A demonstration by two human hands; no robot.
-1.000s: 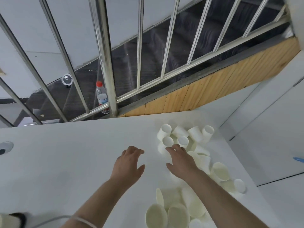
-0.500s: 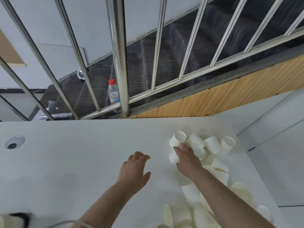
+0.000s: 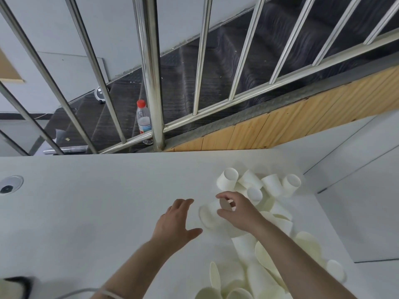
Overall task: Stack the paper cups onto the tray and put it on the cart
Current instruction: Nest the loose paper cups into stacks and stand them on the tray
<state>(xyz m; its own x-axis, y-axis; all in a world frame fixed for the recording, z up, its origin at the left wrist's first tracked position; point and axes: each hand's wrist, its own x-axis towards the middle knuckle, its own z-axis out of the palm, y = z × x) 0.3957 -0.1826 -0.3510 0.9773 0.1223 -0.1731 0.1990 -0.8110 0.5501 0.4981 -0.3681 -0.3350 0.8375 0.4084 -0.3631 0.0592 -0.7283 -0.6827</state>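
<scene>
Several white paper cups (image 3: pixel 269 186) lie scattered on their sides along the right part of the white table (image 3: pixel 86 201), from the far group down to the near edge. My right hand (image 3: pixel 235 210) pinches the base end of one paper cup (image 3: pixel 208 214) lying on its side, with its mouth pointing left. My left hand (image 3: pixel 176 219) hovers just left of that cup, fingers straight and spread, holding nothing. No tray or cart is in view.
A steel stair railing (image 3: pixel 151 72) rises behind the table's far edge, with a red-capped water bottle (image 3: pixel 143 117) on the stairs beyond. A round cable grommet (image 3: pixel 9 184) sits at the table's left. A cable and a dark object lie at the near left corner.
My right hand reached into the far cups, then pulled one cup back toward me and left. My left hand stayed beside it. The camera tilted up and closer.
</scene>
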